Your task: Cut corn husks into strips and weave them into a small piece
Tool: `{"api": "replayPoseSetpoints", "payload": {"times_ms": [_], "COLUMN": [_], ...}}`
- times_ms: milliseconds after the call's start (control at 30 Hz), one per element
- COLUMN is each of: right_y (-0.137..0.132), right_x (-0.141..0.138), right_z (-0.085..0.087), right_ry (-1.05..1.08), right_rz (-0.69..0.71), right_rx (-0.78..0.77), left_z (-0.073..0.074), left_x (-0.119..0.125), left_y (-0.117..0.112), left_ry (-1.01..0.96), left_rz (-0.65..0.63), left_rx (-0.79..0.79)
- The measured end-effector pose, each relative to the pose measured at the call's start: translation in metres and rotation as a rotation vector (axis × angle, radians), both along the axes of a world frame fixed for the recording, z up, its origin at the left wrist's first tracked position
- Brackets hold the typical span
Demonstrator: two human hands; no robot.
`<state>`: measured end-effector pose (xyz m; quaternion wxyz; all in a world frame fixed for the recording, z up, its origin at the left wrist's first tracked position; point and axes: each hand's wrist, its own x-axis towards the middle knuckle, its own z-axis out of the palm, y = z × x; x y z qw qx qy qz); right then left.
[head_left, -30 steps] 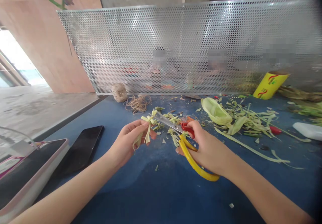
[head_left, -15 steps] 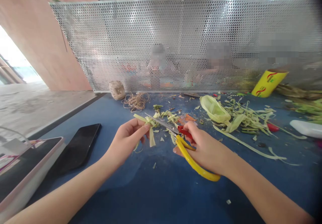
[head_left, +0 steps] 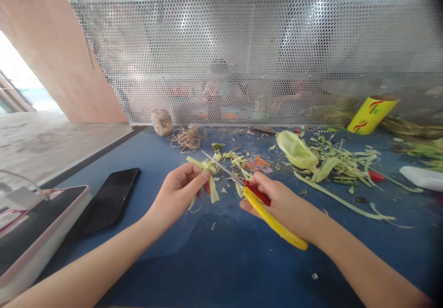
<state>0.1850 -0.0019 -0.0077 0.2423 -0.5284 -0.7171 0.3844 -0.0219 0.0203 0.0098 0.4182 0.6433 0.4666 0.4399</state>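
Pinching a knotted husk point(head_left: 213, 192) between thumb and curled fingers, the left hand point(head_left: 178, 189) holds it over the blue worktop point(head_left: 207, 262); the right hand point(head_left: 282, 202) wraps the handles of the scissors point(head_left: 258, 205), blades by the husk, touching or not I can't tell. Twine point(head_left: 188, 139) lies beyond, a phone point(head_left: 112, 199) leftward.

Red-and-yellow scissors point(head_left: 256, 202) slanted, blades point(head_left: 226, 170) beside pale-green folded leaf strips point(head_left: 209, 166)

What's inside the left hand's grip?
Pale green strips: ends stick out past the left hand, with the scissors close by. The pinched part is covered by the hand, so its shape cannot be seen.
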Motion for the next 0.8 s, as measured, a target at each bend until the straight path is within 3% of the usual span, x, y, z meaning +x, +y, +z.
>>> {"api": "replayPoseSetpoints", "payload": {"times_ms": [600, 800], "right_y": [-0.003, 0.01], "right_x": [0.003, 0.014], "right_z": [0.011, 0.016], "right_ry": [-0.031, -0.004], "right_rz": [-0.002, -0.076], "right_rx": [0.01, 0.053], "left_z": [0.007, 0.016], "left_x": [0.002, 0.015], "left_y": [-0.002, 0.025], "left_ry": [0.003, 0.014], "left_rz": [0.006, -0.075], "left_rx": [0.019, 0.018]}}
